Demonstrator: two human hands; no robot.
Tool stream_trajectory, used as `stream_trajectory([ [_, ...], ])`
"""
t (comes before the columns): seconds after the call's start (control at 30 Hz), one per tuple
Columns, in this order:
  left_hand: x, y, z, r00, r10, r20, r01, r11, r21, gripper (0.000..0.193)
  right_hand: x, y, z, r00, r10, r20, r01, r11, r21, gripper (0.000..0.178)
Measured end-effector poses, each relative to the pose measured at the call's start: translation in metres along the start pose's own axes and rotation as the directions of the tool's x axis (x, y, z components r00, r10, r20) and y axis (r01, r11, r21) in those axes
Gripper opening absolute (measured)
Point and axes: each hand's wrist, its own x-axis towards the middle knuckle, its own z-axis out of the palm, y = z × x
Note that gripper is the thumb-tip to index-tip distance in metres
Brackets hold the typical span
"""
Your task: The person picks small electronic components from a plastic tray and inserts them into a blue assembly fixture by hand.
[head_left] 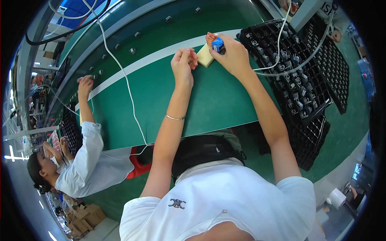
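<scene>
My right hand (234,55) is closed around a small blue and orange object (217,43), its thumb and fingers gripping the blue part. That object is held over the far end of a pale yellow block (205,56) lying on the green tabletop (157,86). Just left of the block, my left hand (184,65) is raised with its fingers curled in and the thumb against them. Whatever those fingers hold, if anything, is too small to make out.
Black trays (295,86) full of small metal parts are stacked at the right. Beyond the table's white edge, small parts sit spaced along a green conveyor belt (155,34). A white cable (128,82) hangs across the table. A co-worker (86,160) sits at the left.
</scene>
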Motion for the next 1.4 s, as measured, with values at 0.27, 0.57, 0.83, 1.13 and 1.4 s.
stream_trajectory([
  [0.27,-0.001,0.0,-0.001,1.0,-0.019,-0.015,0.019,1.0,0.003,0.015,0.001,0.002,0.003,1.0,0.005,-0.011,-0.005,1.0,-0.018,0.043],
  [0.57,0.0,0.003,0.004,0.999,-0.03,0.024,0.029,0.997,0.069,0.018,0.005,0.006,-0.006,0.992,0.081,0.097,-0.088,0.994,0.071,0.039],
  [0.83,-0.015,0.039,0.007,0.911,-0.168,0.377,-0.043,0.869,0.492,0.019,0.006,0.015,-0.024,0.902,-0.096,0.422,-0.232,0.716,0.658,0.043],
  [1.13,-0.053,0.065,0.044,0.978,-0.023,0.209,-0.131,0.709,0.693,0.014,0.02,0.02,-0.044,0.971,0.076,0.226,-0.207,0.737,0.644,0.036],
  [1.4,-0.081,0.032,0.175,0.509,0.436,0.742,-0.83,0.477,0.289,0.023,0.007,0.0,-0.016,0.954,-0.2,-0.222,0.237,0.959,0.155,0.032],
])
